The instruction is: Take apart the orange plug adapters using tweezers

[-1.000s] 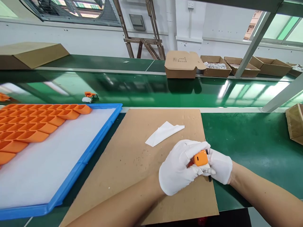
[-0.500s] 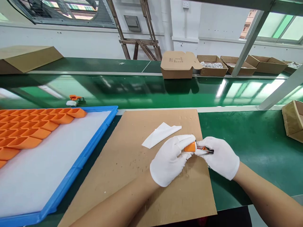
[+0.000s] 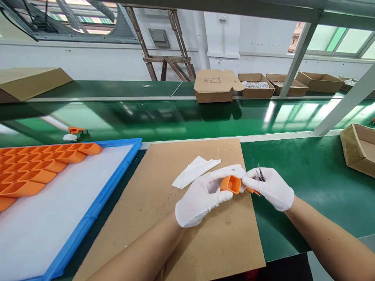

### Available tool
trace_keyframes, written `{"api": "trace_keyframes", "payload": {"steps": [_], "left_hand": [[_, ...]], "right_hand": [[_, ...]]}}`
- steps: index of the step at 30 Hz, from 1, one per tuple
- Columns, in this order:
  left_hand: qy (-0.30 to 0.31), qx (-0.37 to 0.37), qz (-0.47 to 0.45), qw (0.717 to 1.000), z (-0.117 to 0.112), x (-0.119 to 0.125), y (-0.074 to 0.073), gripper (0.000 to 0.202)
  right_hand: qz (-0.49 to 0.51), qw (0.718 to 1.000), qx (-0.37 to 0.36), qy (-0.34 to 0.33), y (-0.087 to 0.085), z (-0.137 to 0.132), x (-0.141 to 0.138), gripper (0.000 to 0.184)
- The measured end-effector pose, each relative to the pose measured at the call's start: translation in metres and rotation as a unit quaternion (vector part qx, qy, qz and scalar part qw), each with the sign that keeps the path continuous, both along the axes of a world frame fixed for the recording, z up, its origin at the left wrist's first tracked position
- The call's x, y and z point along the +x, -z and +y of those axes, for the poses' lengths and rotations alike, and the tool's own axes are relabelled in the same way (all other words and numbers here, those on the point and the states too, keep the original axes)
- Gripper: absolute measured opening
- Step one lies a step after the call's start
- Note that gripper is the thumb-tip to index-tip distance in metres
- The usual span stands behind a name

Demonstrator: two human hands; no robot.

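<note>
My left hand [image 3: 202, 197], in a white glove, is closed around a small hollow orange plastic part [image 3: 231, 184]. Its squared open end faces me. Close beside it, my gloved right hand [image 3: 271, 187] has its fingertips pinched near the part's right side. A small pointed dark metal tool [image 3: 261, 173] sticks up out of that hand. Orange pieces [image 3: 252, 191] show under the right fingers; whether they belong to the tool I cannot tell. A folded white sheet [image 3: 195, 171] lies behind my left hand on the brown cardboard [image 3: 164, 210].
At left, a blue-rimmed tray [image 3: 96, 210] holds rows of orange hollow parts [image 3: 43, 166]. Beyond runs a glossy green belt [image 3: 164, 125] with an orange-and-white item [image 3: 73, 134] on it. Cardboard boxes [image 3: 213, 96] line the back shelf; an open box [image 3: 359, 150] sits right.
The orange part has turned so its open end faces me. The dark tool tip, which pointed right, now points upward. Both hands have shifted slightly left in view, and the camera view has tilted up.
</note>
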State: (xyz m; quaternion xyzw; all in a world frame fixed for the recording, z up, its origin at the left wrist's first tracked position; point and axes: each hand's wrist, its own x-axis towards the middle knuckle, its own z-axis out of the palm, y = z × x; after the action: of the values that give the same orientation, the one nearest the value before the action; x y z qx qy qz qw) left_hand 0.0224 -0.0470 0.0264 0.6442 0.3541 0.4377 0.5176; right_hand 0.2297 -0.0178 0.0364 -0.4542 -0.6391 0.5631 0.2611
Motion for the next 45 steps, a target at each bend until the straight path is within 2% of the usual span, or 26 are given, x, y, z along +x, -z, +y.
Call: {"api": "trace_keyframes", "payload": {"steps": [2,3,5,7,9,11,12,14,17,18,21,23,26,29,31,37,45], "left_hand": [[-0.012,-0.01,-0.033,0.999,-0.001,0.003,0.001,0.04],[-0.023,-0.009,-0.043,0.999,-0.001,0.004,0.003,0.039],[-0.048,-0.009,-0.059,0.997,-0.001,0.006,0.007,0.039],[-0.053,-0.025,-0.088,0.994,-0.002,0.008,0.01,0.04],[-0.038,-0.065,-0.133,0.988,-0.005,0.009,0.014,0.044],[-0.027,-0.105,-0.168,0.98,-0.007,0.011,0.015,0.046],[-0.026,-0.116,-0.175,0.977,-0.008,0.011,0.015,0.046],[-0.022,-0.109,-0.176,0.978,-0.009,0.011,0.012,0.043],[0.0,-0.076,-0.156,0.985,-0.008,0.008,0.006,0.037],[0.005,-0.067,-0.147,0.987,-0.008,0.007,0.005,0.036],[0.004,-0.051,-0.122,0.991,-0.007,0.003,0.004,0.032],[-0.013,-0.028,-0.103,0.994,-0.006,0.001,0.007,0.032],[-0.061,0.053,-0.062,0.995,-0.005,-0.003,0.011,0.035],[-0.097,0.14,-0.005,0.985,-0.004,-0.007,0.011,0.031],[-0.112,0.171,0.013,0.979,-0.004,-0.009,0.01,0.03],[-0.152,0.191,0.041,0.969,-0.01,-0.013,0.009,0.043],[-0.184,0.22,0.108,0.952,-0.012,-0.012,0.01,0.043]], "right_hand": [[-0.068,0.993,0.079,0.052,0.003,-0.005,-0.003,0.035],[-0.106,0.981,0.14,0.087,0.005,-0.007,-0.004,0.032],[-0.162,0.937,0.279,0.135,0.01,-0.011,-0.005,0.035],[-0.187,0.884,0.41,0.126,0.015,-0.014,-0.005,0.041],[-0.205,0.83,0.512,0.083,0.019,-0.016,-0.004,0.045],[-0.223,0.789,0.571,0.051,0.02,-0.017,-0.003,0.048],[-0.224,0.782,0.58,0.043,0.019,-0.017,-0.002,0.047],[-0.196,0.804,0.559,0.045,0.015,-0.017,-0.002,0.044],[-0.102,0.875,0.469,0.066,0.011,-0.015,-0.002,0.042],[-0.069,0.891,0.444,0.066,0.01,-0.015,-0.003,0.04],[-0.008,0.908,0.414,0.062,0.01,-0.013,-0.004,0.03],[-0.006,0.915,0.393,0.085,0.01,-0.013,-0.004,0.025],[-0.002,0.926,0.359,0.115,0.01,-0.013,-0.004,0.031],[0.019,0.923,0.363,0.122,0.01,-0.012,-0.004,0.033],[0.028,0.91,0.395,0.12,0.008,-0.012,-0.004,0.032],[0.029,0.849,0.523,0.073,0.005,-0.019,-0.004,0.052],[0.013,0.836,0.545,0.064,0.009,-0.026,-0.006,0.058]]}}
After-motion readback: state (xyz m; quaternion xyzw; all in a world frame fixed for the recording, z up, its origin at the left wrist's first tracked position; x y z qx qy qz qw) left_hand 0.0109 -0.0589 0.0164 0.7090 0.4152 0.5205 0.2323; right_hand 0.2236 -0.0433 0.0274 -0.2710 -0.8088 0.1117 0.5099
